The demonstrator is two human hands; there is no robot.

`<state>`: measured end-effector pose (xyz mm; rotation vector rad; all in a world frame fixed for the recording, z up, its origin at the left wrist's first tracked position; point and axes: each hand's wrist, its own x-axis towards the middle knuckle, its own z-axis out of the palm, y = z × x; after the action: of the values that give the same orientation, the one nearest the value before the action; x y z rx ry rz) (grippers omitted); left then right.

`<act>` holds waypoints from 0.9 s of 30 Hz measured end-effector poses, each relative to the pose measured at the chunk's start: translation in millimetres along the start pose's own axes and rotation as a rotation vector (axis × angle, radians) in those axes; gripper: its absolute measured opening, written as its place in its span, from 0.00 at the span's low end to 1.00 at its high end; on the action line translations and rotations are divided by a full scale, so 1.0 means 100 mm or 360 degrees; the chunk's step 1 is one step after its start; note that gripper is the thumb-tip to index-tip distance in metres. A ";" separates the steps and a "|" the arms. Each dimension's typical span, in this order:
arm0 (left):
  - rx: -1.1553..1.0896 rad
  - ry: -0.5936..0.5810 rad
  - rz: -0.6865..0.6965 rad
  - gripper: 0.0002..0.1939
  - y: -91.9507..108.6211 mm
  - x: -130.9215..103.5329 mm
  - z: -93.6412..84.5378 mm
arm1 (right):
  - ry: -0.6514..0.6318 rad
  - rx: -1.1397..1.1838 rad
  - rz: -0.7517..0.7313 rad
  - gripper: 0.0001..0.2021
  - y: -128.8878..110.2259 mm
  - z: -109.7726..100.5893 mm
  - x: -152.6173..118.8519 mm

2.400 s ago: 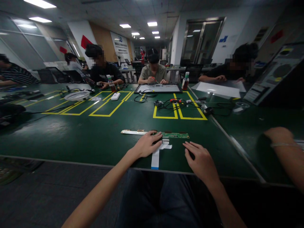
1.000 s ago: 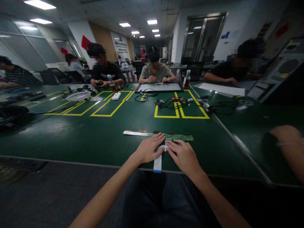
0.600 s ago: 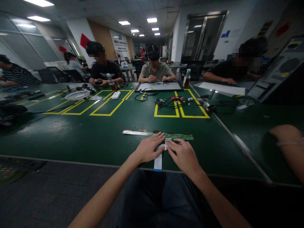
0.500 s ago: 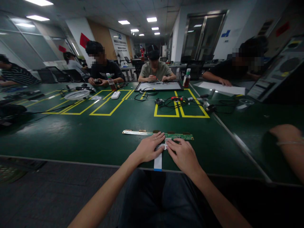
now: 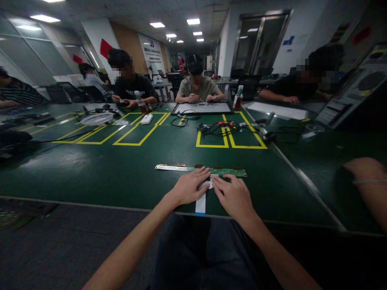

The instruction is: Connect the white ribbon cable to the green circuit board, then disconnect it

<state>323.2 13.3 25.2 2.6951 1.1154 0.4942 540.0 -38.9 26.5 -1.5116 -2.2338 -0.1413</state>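
Observation:
A long, narrow green circuit board (image 5: 234, 172) lies crosswise on the table in front of me. From the middle of its near edge a white flat ribbon cable (image 5: 200, 204) bends and runs toward me, ending in a blue tip at the table edge. My left hand (image 5: 191, 186) rests with its fingertips over the board's near edge, its thumb pressed on the cable. On the other side, my right hand (image 5: 234, 195) holds the cable close to the board with thumb and fingers. The fingertips partly hide where cable and board meet.
Beyond the board, yellow tape frames (image 5: 127, 143) mark the green table. Black cables with a red-handled tool (image 5: 225, 124), a white box (image 5: 146, 119), a fan (image 5: 96, 118) and bottles (image 5: 238, 98) lie or stand farther back. Co-workers sit around; a person's arm (image 5: 367, 185) is at right.
The view has tilted slightly. Both hands stay at the cable and board, with only a tiny shift of the right-hand fingers.

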 end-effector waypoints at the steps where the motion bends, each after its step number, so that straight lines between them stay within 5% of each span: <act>1: -0.0003 -0.0002 0.0004 0.29 0.00 0.00 0.00 | 0.0009 -0.0021 0.0006 0.15 -0.01 0.00 0.00; 27: 0.0017 0.0034 -0.0053 0.27 0.05 0.03 0.04 | 0.0172 -0.0088 0.0010 0.16 -0.06 0.01 -0.12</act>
<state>329.4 11.8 23.1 2.6822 1.1697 0.5142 538.1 -51.4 21.7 -1.5024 -2.1562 -0.2784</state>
